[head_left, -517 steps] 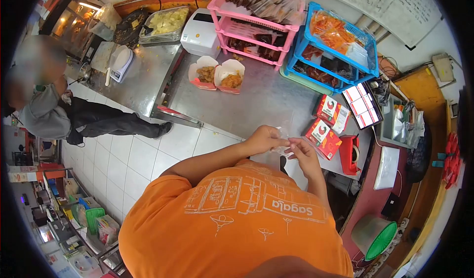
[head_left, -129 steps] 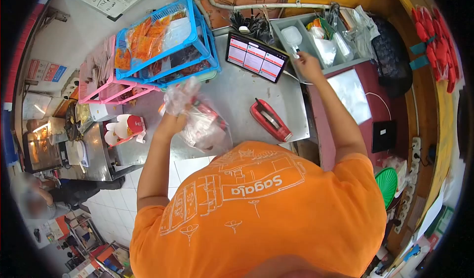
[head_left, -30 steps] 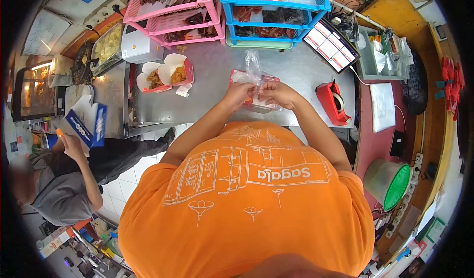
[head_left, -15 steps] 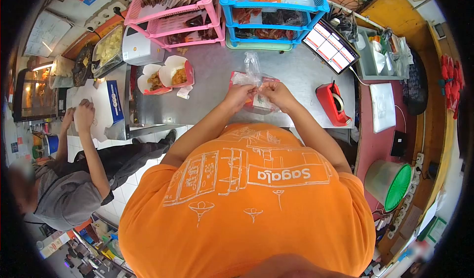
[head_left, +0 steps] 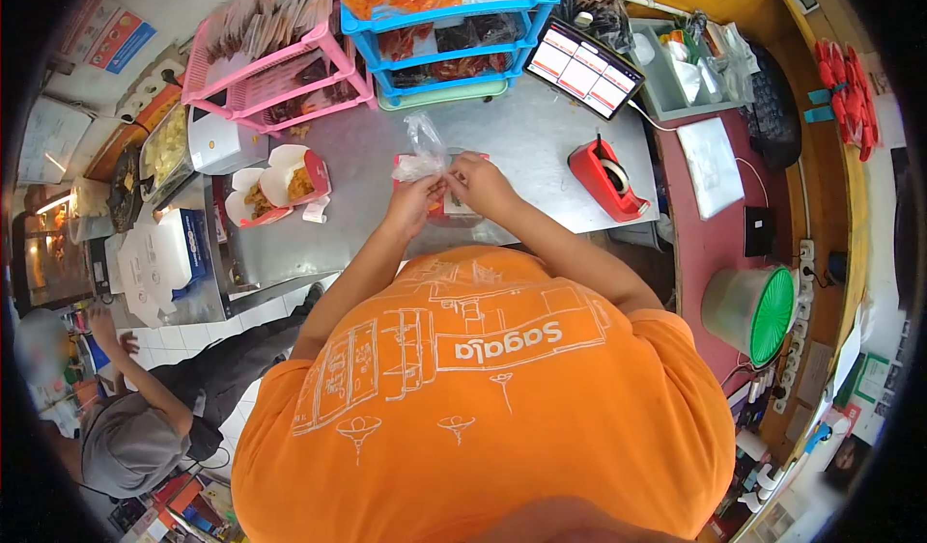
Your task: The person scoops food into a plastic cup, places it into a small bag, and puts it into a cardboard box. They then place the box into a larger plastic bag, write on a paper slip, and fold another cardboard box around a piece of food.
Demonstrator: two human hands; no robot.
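Observation:
On the steel counter, a clear plastic bag (head_left: 423, 140) stands around a red box or packet (head_left: 463, 205), mostly hidden behind my hands. My left hand (head_left: 415, 205) is closed around the gathered neck of the bag from the left. From the right, my right hand (head_left: 480, 186) pinches the same neck with its fingertips, touching close to my left fingers. Above the grip, the loose top of the bag sticks up and away from me.
Open red-and-white boxes of fried food (head_left: 294, 184) are at the left. A red tape dispenser (head_left: 608, 181) sits at the right, below a tablet (head_left: 584, 68). Pink racks (head_left: 275, 80) and blue racks (head_left: 449, 22) line the back. A co-worker (head_left: 135, 437) is at left.
The view has turned, shifting the counter leftward. My fingers have shifted at the bag's neck, my right hand now higher. The co-worker's hands have left the white-and-blue box and the co-worker has moved back.

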